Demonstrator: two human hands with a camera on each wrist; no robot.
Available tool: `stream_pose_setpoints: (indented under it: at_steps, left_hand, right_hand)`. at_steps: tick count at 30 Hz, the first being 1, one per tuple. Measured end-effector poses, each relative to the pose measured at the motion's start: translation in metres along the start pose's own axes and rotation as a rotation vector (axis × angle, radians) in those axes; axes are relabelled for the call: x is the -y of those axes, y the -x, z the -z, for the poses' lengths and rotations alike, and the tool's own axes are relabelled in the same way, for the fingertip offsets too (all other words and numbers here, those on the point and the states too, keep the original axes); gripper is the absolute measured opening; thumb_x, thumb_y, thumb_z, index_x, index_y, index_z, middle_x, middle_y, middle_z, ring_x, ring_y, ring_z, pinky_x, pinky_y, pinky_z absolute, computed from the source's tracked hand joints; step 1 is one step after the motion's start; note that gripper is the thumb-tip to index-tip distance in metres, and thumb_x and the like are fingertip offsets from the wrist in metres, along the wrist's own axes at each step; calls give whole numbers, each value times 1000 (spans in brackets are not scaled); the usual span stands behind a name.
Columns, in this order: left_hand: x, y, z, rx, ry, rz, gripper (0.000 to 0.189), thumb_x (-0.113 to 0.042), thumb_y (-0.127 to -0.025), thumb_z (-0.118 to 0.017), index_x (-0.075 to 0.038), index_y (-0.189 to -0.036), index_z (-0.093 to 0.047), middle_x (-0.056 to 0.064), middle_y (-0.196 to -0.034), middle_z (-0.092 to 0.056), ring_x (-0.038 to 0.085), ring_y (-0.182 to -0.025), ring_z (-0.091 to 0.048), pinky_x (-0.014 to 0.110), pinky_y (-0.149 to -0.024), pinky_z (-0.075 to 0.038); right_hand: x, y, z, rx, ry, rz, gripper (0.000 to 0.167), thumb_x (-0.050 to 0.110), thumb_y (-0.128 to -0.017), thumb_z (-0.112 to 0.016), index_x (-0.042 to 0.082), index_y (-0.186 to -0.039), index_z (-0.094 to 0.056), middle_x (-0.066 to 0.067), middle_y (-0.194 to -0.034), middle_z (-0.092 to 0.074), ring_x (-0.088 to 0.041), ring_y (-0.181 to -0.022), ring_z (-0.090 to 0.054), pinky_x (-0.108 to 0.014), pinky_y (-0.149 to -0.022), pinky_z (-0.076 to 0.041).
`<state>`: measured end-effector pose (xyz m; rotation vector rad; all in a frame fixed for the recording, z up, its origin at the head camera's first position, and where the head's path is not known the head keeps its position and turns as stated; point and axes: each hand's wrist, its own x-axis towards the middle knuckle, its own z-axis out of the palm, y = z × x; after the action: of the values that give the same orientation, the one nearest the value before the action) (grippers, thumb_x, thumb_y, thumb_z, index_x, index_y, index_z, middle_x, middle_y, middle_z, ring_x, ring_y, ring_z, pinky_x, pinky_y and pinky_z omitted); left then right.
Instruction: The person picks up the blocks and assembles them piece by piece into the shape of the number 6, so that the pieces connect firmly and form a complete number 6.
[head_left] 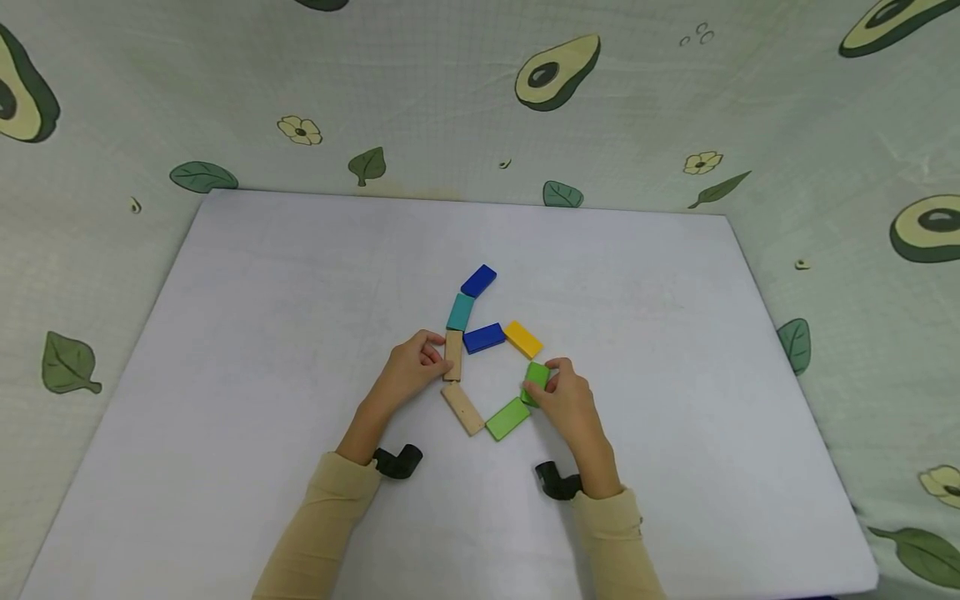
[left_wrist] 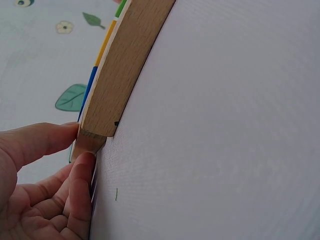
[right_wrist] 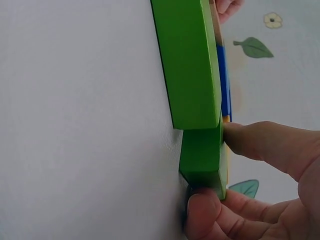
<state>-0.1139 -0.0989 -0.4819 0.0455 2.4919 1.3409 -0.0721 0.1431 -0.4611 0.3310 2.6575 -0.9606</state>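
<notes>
My left hand (head_left: 408,367) pinches an upright plain wooden block (head_left: 454,348) at the left of a ring of flat blocks. Thumb and fingers sit at that block's end in the left wrist view. At the ring's right side, my right hand (head_left: 570,404) grips a green block (head_left: 537,375) between thumb and fingers. Its lower end meets a light green block (head_left: 507,419). A second wooden block (head_left: 462,408) slants at the lower left. Across the ring's top lie a blue block (head_left: 483,338) and a yellow block (head_left: 523,339). A teal block (head_left: 461,312) and another blue block (head_left: 478,281) curve upward.
The blocks lie on a white tabletop (head_left: 300,292). Fabric printed with avocados and leaves (head_left: 450,92) hangs behind and beside it. Black curved pieces (head_left: 400,462) sit at both wrists, by the tan sleeves (head_left: 318,525).
</notes>
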Motion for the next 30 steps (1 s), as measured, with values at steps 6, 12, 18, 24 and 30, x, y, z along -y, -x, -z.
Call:
stream_pose_setpoints:
  at_steps: [6, 12, 18, 24, 30]
  left_hand:
    - [-2, 1, 1, 1, -3, 1, 40, -20, -85, -67, -3, -117, -53, 6, -82, -58, 14, -71, -53, 24, -63, -41]
    - [-2, 1, 1, -1, 0, 2, 39, -20, -85, -68, -3, -117, -53, 6, -83, -58, 15, -71, -53, 24, -64, -41]
    - [-3, 1, 0, 0, -3, 7, 39, -20, -85, -67, -4, -117, -53, 5, -83, -58, 15, -71, -52, 24, -63, -41]
    - [-4, 2, 1, -2, -1, 8, 40, -20, -85, -67, -3, -118, -53, 6, -83, -59, 15, -71, -53, 24, -63, -41]
    - [-5, 2, 3, -2, -2, 5, 39, -19, -85, -67, -2, -118, -53, 7, -83, -59, 15, -71, -53, 24, -63, -41]
  right_hand:
    - [0, 2, 1, 7, 6, -15, 55, 31, -85, -65, -1, -124, -44, -13, -87, -60, -18, -68, -51, -25, -56, -40]
    - [0, 4, 3, 15, 1, -15, 55, 30, -85, -65, -1, -124, -43, -13, -88, -59, -18, -69, -51, -25, -56, -39]
    - [1, 5, 4, 20, -3, -19, 54, 29, -85, -65, -2, -123, -43, -13, -87, -59, -18, -68, -50, -25, -56, -39]
    - [1, 5, 4, 21, -3, -23, 54, 29, -85, -66, -2, -123, -43, -13, -86, -59, -18, -68, -51, -25, -55, -40]
    - [2, 1, 4, 3, -26, -23, 53, 29, -85, -65, -3, -122, -44, -15, -90, -62, -19, -70, -54, -25, -56, -42]
